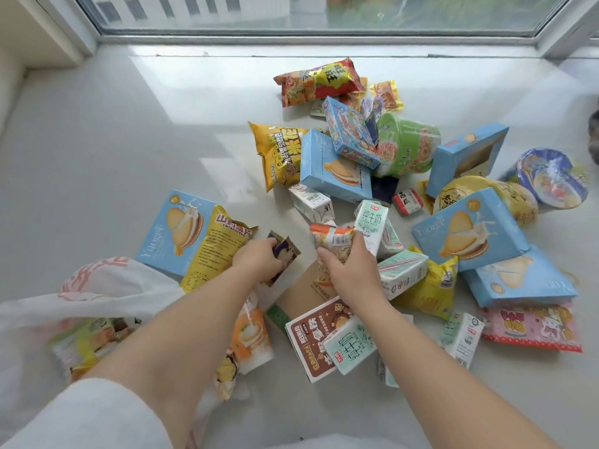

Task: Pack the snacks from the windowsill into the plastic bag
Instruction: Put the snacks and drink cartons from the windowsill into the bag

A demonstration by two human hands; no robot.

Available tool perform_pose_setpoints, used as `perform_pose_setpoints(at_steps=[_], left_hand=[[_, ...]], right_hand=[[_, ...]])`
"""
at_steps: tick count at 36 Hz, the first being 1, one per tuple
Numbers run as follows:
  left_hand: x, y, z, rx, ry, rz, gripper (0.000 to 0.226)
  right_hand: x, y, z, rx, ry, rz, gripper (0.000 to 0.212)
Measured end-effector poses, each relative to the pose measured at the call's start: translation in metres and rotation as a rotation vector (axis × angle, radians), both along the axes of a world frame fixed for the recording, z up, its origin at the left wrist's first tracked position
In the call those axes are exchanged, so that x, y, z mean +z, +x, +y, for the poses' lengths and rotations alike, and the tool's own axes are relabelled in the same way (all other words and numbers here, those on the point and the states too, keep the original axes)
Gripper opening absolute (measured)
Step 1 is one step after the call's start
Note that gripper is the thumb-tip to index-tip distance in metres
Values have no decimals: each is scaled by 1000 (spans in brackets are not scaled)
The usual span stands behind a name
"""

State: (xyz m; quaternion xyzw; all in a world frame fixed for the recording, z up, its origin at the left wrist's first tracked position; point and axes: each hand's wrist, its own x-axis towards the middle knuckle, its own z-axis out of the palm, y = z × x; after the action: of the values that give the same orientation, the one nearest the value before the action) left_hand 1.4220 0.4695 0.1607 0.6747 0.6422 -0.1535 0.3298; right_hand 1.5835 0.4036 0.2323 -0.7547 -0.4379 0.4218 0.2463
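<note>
Several snacks lie in a heap on the white windowsill (pixel 136 150). My left hand (pixel 256 259) grips a small dark purple and gold packet (pixel 287 249) near the heap's front. My right hand (pixel 348 270) grips an orange and white snack pack (pixel 332 241) and touches a green milk carton (pixel 371 222) with its fingertips. The white plastic bag (pixel 107 286) with red print lies at the lower left, with some snacks seen through it (pixel 84 341). A blue biscuit box (pixel 171 228) and a yellow packet (pixel 217 244) lie at its mouth.
More blue biscuit boxes (pixel 470 228), a yellow popcorn bag (pixel 278 153), a red cracker bag (pixel 321 81), noodle cups (pixel 405 144) and milk cartons (pixel 402 272) crowd the middle and right. A brown box (pixel 311 335) lies under my right forearm. The window frame (pixel 291 37) runs along the back.
</note>
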Motion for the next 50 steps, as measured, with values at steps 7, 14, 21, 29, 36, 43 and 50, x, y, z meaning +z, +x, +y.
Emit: perform_pose_setpoints(at_steps=[7, 14, 21, 29, 36, 43, 50], left_hand=[[61, 22, 43, 136, 351, -213, 21], [80, 92, 64, 103, 444, -459, 30], [58, 131, 86, 262, 303, -478, 57], [33, 154, 111, 134, 190, -421, 29], [20, 186, 109, -82, 111, -295, 16], [16, 213, 125, -315, 36, -97, 20], [11, 238, 137, -288, -100, -123, 33]], right_hand=[[10, 55, 38, -519, 199, 117, 47], [-13, 129, 90, -96, -106, -261, 60], [-44, 166, 133, 24, -245, -364, 57], [-92, 177, 155, 304, -380, -541, 70], [-109, 192, 147, 230, -250, -460, 87], [-110, 233, 132, 188, -190, -583, 74], [-101, 276, 136, 290, -311, -629, 85]])
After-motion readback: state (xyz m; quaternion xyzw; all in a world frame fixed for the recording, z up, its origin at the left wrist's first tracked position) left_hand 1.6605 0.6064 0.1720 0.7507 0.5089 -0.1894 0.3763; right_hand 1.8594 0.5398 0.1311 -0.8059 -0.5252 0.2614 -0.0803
